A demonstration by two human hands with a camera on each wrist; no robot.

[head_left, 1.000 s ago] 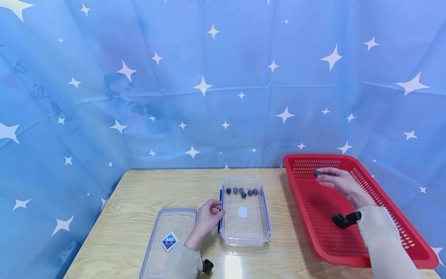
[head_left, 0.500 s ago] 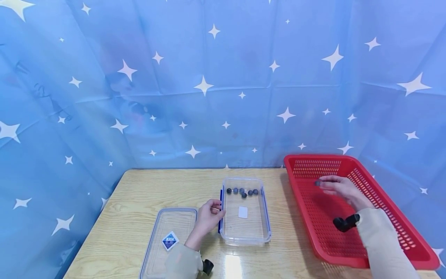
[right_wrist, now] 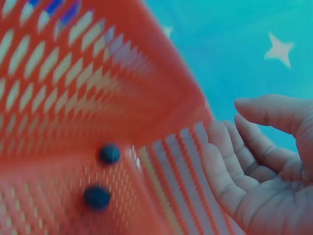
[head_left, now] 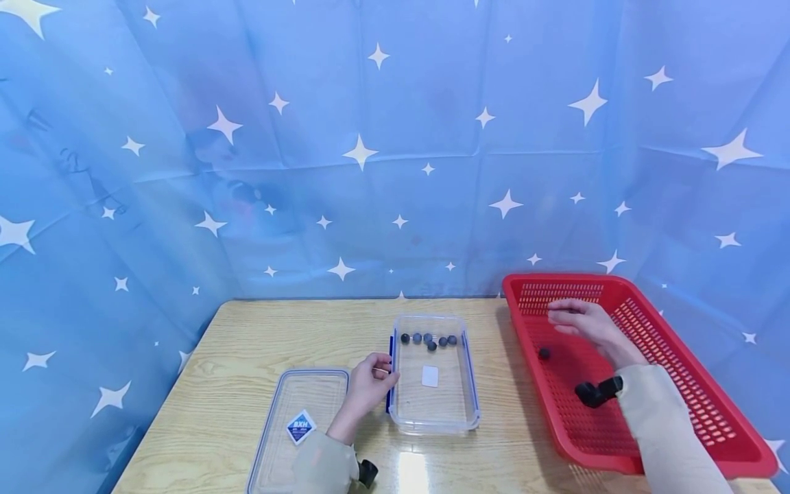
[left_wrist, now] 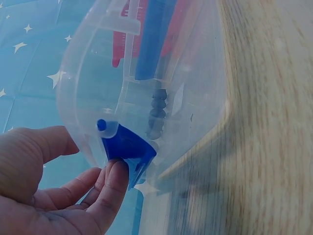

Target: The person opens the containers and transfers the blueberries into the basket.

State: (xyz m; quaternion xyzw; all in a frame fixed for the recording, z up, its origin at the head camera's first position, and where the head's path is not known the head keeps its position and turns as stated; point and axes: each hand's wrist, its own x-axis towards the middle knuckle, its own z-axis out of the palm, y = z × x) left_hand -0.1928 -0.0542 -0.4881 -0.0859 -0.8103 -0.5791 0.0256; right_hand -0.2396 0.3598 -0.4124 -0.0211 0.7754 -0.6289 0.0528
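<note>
Starry curtain (head_left: 432, 192) behind wooden table (head_left: 271, 336). Holding nothing with right hand (head_left: 594, 329), loosely spread over basket (head_left: 554, 429), with 2 dark balls (right_wrist: 97, 198) inside. Touching latch (left_wrist: 127, 149) of box (head_left: 441, 405) with left hand (head_left: 367, 389), loosely curled; whether gripping, cannot tell. 6 similar balls (head_left: 428, 338) in box, lid (head_left: 315, 398) nearby.

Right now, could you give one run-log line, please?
left hand: at blue latch | right hand: empty, over red basket | dark balls: inside
</note>
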